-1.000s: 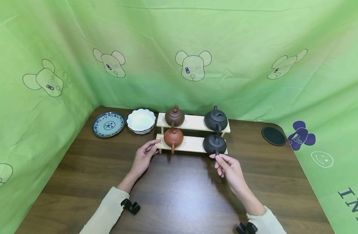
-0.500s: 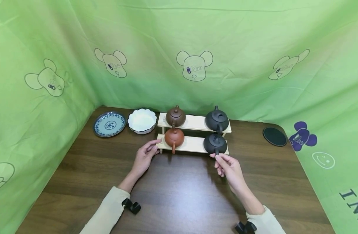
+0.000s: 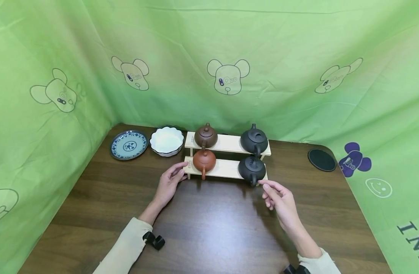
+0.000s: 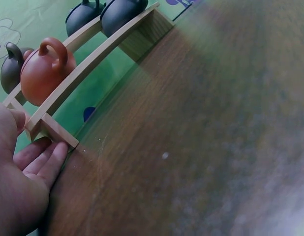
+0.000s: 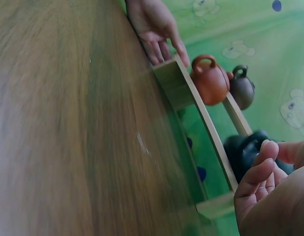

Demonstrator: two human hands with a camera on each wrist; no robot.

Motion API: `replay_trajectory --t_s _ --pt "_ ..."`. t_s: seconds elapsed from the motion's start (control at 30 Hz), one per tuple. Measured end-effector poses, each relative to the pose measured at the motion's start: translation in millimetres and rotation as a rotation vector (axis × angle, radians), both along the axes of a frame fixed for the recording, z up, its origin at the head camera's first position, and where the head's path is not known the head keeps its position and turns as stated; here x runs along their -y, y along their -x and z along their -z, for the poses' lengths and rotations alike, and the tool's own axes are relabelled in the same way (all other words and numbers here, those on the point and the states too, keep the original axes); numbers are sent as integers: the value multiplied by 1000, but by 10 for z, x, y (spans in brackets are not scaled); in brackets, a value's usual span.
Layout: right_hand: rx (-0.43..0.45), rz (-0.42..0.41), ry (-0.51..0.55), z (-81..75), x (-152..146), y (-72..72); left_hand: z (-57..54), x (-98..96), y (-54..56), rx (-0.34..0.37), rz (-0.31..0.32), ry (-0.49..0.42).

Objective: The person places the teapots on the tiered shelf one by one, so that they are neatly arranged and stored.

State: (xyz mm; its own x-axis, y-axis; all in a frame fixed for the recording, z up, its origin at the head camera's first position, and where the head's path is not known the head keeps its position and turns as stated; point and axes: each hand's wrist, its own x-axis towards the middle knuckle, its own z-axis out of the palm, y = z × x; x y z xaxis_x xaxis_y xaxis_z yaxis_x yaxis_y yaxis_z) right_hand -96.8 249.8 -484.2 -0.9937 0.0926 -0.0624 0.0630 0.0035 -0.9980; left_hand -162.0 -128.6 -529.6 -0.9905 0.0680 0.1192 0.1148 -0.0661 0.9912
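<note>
A two-tier wooden rack (image 3: 226, 169) bears two teapots on each tier. At the left end of its lower tier my left hand (image 3: 168, 186) rests against the rack, fingers along the end panel in the left wrist view. Beside that hand sits a reddish-brown teapot (image 3: 204, 160); a dark brown teapot (image 3: 206, 136) is behind it. At the lower right stands a black teapot (image 3: 252, 168), its handle facing me. Just right of that handle is my right hand (image 3: 279, 199), holding nothing, fingers loosely bent. Another black teapot (image 3: 254, 140) stands on the upper tier.
Left of the rack are a white scalloped bowl (image 3: 166, 140) and a blue patterned plate (image 3: 128, 145). A black oval mat (image 3: 321, 160) lies near the table's right edge. A green printed cloth (image 3: 230, 45) hangs around the wooden table (image 3: 209, 228).
My right hand has let go of the lower black teapot's handle and moved slightly right. My left hand has stayed at the rack's left end.
</note>
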Motion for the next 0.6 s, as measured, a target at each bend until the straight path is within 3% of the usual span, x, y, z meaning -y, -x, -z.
replay_trajectory --t_s 0.13,0.33,0.47,0.6 --pt "-2 36 2 -36 -156 -55 -23 10 -21 27 -17 -5" --pt "-32 60 13 -104 -422 -112 -47 94 -116 29 -47 67" --pt "-74 80 -11 -140 -613 -115 -83 170 -135 -4 -43 122" --pt "-105 86 -72 -153 -765 -84 -178 271 -129 -75 -48 239"
